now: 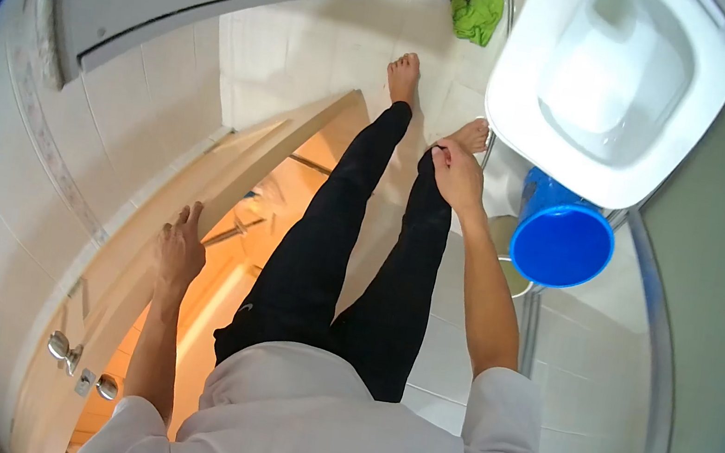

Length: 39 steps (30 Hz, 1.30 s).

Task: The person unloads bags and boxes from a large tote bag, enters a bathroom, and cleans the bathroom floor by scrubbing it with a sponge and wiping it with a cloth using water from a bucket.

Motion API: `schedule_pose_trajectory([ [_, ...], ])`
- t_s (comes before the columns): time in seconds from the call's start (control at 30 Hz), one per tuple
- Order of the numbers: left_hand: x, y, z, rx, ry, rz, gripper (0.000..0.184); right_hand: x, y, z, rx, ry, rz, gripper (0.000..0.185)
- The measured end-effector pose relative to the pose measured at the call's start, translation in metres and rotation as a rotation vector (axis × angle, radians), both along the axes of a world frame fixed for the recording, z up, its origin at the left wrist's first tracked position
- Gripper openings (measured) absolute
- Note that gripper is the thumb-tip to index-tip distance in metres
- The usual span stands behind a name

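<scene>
- Where a pale door [250,165] slants past ten o'clock, a person's left hand [179,248] meets its edge, fingers slightly spread; the picture does not show how firmly they press. A swing of the door could nip them or upset the person's balance.
- At twelve o'clock, a bare left foot [403,77] stands on pale floor; any wetness there could cause a slip.
- Toward one o'clock lies a green cloth [478,14], a likely snag underfoot.
- Near two o'clock, the right hand [459,177] touches the black trousers [421,263], fingers drawn narrow at the fabric; whether they pinch it cannot be told. Leaning that way could tip the wearer.
- At three o'clock, a blue bucket [563,245] sits near the right forearm, where an outward elbow might knock it.
</scene>
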State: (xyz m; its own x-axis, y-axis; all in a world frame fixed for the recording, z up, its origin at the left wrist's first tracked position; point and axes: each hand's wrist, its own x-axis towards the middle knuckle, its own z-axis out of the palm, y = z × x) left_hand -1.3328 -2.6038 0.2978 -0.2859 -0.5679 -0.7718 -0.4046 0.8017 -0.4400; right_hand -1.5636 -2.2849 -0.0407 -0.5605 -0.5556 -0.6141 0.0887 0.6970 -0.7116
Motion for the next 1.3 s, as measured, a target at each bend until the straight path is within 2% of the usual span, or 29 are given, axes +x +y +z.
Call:
schedule_pose_trajectory([
  [0.1, -0.001, -0.005, 0.007, 0.043, -0.169, 0.107, 0.066, -0.025, -0.053, 0.025, -0.040, 0.001, 0.063, 0.027],
  [0.13, 0.009, -0.008, 0.008, 0.052, -0.156, 0.146, 0.066, -0.030, -0.069, 0.033, -0.035, 0.013, 0.103, 0.027],
  [0.2, 0.024, -0.006, 0.003, 0.090, -0.145, 0.075, 0.065, -0.044, -0.093, 0.042, -0.033, 0.117, 0.203, 0.027],
  [0.23, 0.031, -0.002, 0.002, 0.094, -0.138, 0.117, 0.065, -0.051, -0.104, 0.046, 0.006, 0.056, 0.235, 0.027],
  [0.3, 0.045, 0.007, 0.006, 0.029, -0.139, 0.057, 0.056, -0.059, -0.127, 0.048, 0.028, 0.065, 0.312, 0.027],
  [0.4, 0.073, 0.021, 0.006, -0.032, -0.078, 0.119, 0.048, -0.065, -0.153, 0.050, 0.038, 0.081, 0.421, 0.027],
  [0.47, 0.082, 0.021, 0.008, -0.059, -0.103, 0.151, 0.047, -0.076, -0.180, 0.047, 0.042, 0.080, 0.497, 0.028],
  [0.53, 0.089, 0.025, 0.009, -0.073, -0.136, 0.115, 0.046, -0.083, -0.203, 0.046, 0.155, 0.024, 0.551, 0.030],
  [0.6, 0.098, 0.035, 0.013, -0.067, -0.177, 0.179, 0.047, -0.082, -0.212, 0.040, 0.119, 0.091, 0.592, 0.028],
  [0.67, 0.113, 0.041, 0.013, -0.084, -0.099, 0.168, 0.051, -0.086, -0.227, 0.030, 0.084, 0.100, 0.576, 0.026],
  [0.8, 0.118, 0.043, 0.018, -0.096, -0.073, 0.260, 0.050, -0.092, -0.251, 0.023, 0.158, 0.095, 0.692, 0.025],
  [0.87, 0.116, 0.044, 0.018, -0.126, 0.041, 0.416, 0.048, -0.092, -0.252, 0.011, 0.114, 0.122, 0.733, 0.025],
  [1.0, 0.111, 0.038, 0.028, -0.077, 0.020, 0.518, 0.045, -0.089, -0.256, -0.006, 0.187, 0.074, 0.823, 0.024],
  [1.03, 0.119, 0.039, 0.033, -0.067, 0.104, 0.622, 0.046, -0.086, -0.256, 0.000, 0.196, 0.088, 0.833, 0.024],
  [1.07, 0.118, 0.038, 0.035, -0.053, 0.167, 0.727, 0.048, -0.087, -0.251, -0.011, 0.218, -0.016, 0.784, 0.024],
  [1.17, 0.122, 0.032, 0.037, -0.092, 0.249, 0.816, 0.046, -0.091, -0.248, -0.045, 0.274, -0.162, 0.665, 0.024],
  [1.23, 0.132, 0.030, 0.022, -0.108, 0.314, 0.880, 0.044, -0.095, -0.238, -0.069, 0.302, -0.251, 0.509, 0.027],
  [1.3, 0.150, 0.019, -0.010, -0.128, 0.413, 0.923, 0.042, -0.101, -0.245, -0.084, 0.310, -0.148, 0.467, 0.030],
])
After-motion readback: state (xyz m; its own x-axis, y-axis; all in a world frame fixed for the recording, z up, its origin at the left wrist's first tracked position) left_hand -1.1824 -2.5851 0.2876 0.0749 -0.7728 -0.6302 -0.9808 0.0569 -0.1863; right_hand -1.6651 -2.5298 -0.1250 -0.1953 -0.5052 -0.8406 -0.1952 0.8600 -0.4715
